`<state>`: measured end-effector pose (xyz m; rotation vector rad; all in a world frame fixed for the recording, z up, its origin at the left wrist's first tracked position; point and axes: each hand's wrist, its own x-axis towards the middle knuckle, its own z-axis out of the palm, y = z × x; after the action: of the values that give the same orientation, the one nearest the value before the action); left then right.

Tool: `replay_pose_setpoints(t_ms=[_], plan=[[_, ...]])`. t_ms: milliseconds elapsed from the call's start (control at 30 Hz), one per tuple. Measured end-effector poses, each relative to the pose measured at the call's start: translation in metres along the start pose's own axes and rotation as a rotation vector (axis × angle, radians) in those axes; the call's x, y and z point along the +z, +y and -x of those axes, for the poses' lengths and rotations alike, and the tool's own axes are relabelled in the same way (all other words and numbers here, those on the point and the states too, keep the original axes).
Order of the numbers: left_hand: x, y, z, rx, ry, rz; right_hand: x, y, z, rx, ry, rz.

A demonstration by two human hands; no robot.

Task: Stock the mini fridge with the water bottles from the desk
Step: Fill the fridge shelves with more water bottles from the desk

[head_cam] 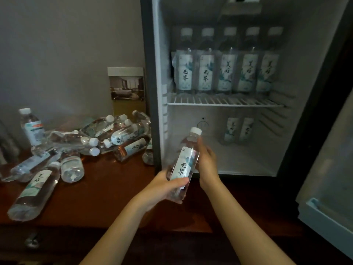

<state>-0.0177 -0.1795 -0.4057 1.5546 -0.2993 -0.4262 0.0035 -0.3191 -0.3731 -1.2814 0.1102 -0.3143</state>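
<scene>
Head: bottle (183, 165) between left hand (162, 186), right hand (207, 159)

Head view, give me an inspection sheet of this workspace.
Surface: dark wooden desk.
Job's things: held bottle tilted before open mini fridge; five bottles upright on wire shelf; two bottles below; pile of bottles lying on desk.
Clutter: leaflet stand by wall.
Grippers: left hand grips held bottle low, right hand holds it higher.
Cables: nothing seen.
Surroundings: grey wall; fridge door open at right.
</scene>
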Motion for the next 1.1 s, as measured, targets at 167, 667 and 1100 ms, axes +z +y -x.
replay_pose_setpoints(t_ms=[167, 667, 1100], plan=[[0.021, 0.007, -0.038, -0.007, 0.005, -0.073, -0.035, -0.003, -0.013, 0.070, -0.042, 0.060], [0.049, 0.034, -0.146, 0.289, 0.017, -0.166, -0.062, -0.023, -0.075, -0.023, -0.040, 0.113], [0.047, 0.028, -0.220, 0.394, 0.002, -0.267, -0.064, -0.005, -0.123, -0.112, 0.132, 0.266]])
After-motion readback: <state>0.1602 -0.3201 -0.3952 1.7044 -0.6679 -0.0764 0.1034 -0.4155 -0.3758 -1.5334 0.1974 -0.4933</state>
